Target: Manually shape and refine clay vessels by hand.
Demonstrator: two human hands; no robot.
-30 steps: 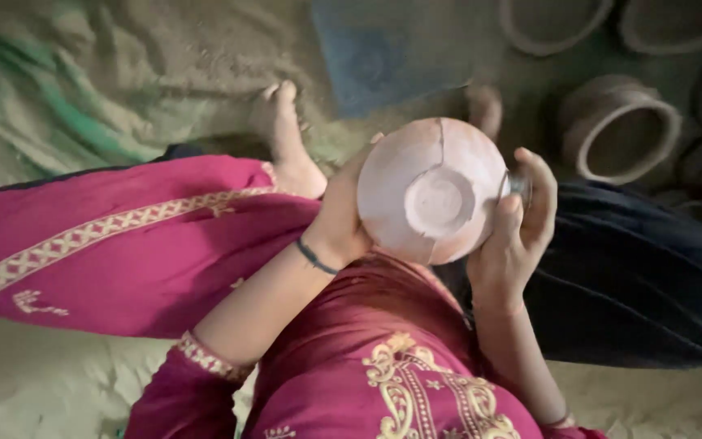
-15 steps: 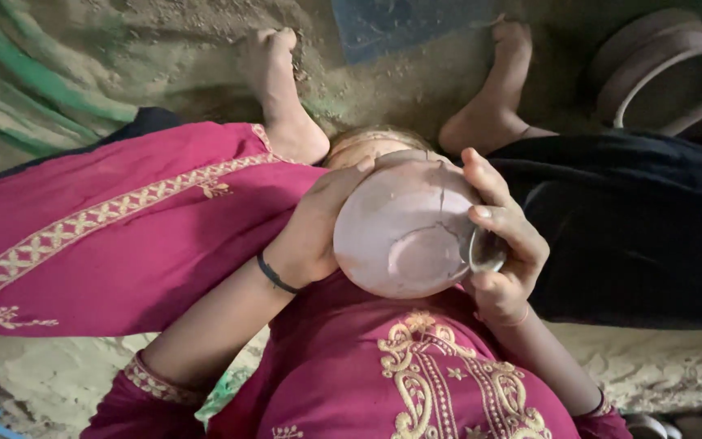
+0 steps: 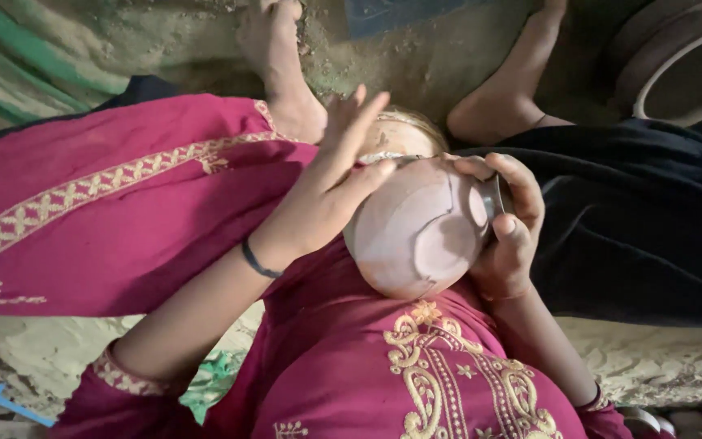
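Magenta tunic point(image 3: 343, 366), gold embroidery; dark bangle point(image 3: 257, 262) on left wrist; black trousers point(image 3: 635, 219); bare feet.

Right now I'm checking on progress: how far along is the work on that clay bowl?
The clay bowl is already shaped, round and smooth. The left hand steadies its side, while the right hand presses a small metal tool to its surface. More pots sit on the floor. What remains cannot be told.
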